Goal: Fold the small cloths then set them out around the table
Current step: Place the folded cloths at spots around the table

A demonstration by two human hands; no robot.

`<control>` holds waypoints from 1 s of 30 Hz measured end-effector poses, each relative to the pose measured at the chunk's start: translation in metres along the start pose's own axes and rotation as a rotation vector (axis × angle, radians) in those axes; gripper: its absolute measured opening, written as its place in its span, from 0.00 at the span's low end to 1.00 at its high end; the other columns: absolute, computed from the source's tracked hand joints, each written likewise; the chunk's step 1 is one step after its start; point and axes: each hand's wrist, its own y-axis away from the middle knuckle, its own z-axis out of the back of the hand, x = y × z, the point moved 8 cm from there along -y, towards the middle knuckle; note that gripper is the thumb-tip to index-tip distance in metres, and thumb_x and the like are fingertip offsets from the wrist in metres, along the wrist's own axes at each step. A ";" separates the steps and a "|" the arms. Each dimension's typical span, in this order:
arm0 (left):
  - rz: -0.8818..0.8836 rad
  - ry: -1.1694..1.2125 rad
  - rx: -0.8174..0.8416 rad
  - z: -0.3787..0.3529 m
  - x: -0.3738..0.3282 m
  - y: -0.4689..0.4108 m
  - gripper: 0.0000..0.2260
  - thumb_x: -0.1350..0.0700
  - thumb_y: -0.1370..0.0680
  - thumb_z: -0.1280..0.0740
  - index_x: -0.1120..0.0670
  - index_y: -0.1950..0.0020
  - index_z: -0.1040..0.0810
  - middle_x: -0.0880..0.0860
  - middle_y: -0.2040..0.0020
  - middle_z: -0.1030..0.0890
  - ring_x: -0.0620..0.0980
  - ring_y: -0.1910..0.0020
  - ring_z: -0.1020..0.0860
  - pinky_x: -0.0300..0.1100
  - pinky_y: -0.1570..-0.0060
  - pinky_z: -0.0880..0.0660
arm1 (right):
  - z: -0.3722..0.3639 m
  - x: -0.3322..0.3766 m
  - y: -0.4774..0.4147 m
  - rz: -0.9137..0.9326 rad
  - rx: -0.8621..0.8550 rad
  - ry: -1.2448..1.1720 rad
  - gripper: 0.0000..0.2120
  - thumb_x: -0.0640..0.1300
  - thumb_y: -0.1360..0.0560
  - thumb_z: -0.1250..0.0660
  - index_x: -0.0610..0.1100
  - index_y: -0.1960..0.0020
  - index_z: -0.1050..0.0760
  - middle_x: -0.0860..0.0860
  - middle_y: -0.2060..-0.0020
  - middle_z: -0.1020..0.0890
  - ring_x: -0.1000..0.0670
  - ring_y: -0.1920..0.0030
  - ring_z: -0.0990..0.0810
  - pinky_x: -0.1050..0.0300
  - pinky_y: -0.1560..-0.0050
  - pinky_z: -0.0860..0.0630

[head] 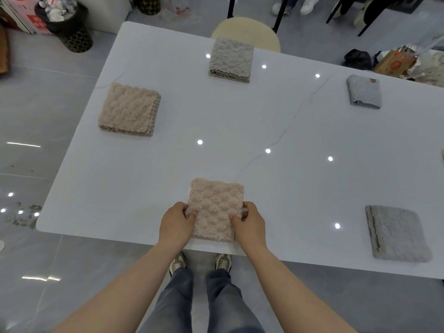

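Observation:
A folded pink cloth lies near the front edge of the white table. My left hand pinches its left side and my right hand pinches its right side. Another folded pink cloth lies at the table's left end. At the far edge sits a folded beige-grey cloth, and a smaller folded grey cloth lies further right. One more folded grey cloth rests by the front edge on the right.
A cream round chair seat stands behind the far edge. A black bin and boxes stand on the floor at the back left. Bags sit at the table's far right. Shoes of other people show at the top.

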 end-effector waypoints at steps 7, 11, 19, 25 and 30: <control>-0.017 0.029 -0.014 -0.003 -0.004 0.004 0.04 0.57 0.21 0.38 0.56 0.55 0.28 0.48 0.65 0.28 0.46 0.66 0.30 0.35 0.70 0.40 | 0.002 0.004 0.003 0.051 -0.023 0.009 0.15 0.36 0.23 0.38 0.45 0.38 0.30 0.56 0.55 0.23 0.60 0.57 0.25 0.73 0.62 0.31; 0.012 0.046 -0.013 -0.004 -0.002 0.004 0.09 0.55 0.21 0.38 0.59 0.45 0.25 0.52 0.56 0.24 0.50 0.58 0.27 0.38 0.65 0.36 | 0.005 0.006 0.004 0.057 -0.021 0.032 0.19 0.37 0.23 0.36 0.45 0.34 0.32 0.56 0.55 0.25 0.61 0.58 0.26 0.73 0.61 0.31; 0.028 0.080 -0.102 0.015 -0.007 0.012 0.17 0.55 0.23 0.35 0.59 0.36 0.28 0.55 0.43 0.25 0.50 0.52 0.25 0.40 0.53 0.32 | 0.020 0.013 0.014 0.057 -0.076 0.023 0.26 0.44 0.23 0.33 0.47 0.28 0.37 0.51 0.40 0.29 0.52 0.39 0.29 0.61 0.40 0.32; -0.042 0.138 -0.093 0.021 -0.029 0.027 0.14 0.57 0.23 0.36 0.56 0.38 0.27 0.52 0.46 0.23 0.47 0.53 0.24 0.39 0.52 0.30 | 0.034 0.022 0.026 0.127 -0.072 0.047 0.16 0.44 0.24 0.33 0.46 0.37 0.28 0.52 0.49 0.23 0.53 0.49 0.24 0.59 0.46 0.25; -0.065 0.156 -0.085 0.014 -0.037 0.042 0.12 0.59 0.24 0.36 0.57 0.40 0.25 0.51 0.50 0.22 0.43 0.56 0.24 0.38 0.52 0.29 | 0.050 0.016 0.028 0.116 -0.046 0.065 0.12 0.44 0.24 0.33 0.46 0.40 0.26 0.52 0.53 0.21 0.58 0.56 0.24 0.67 0.57 0.29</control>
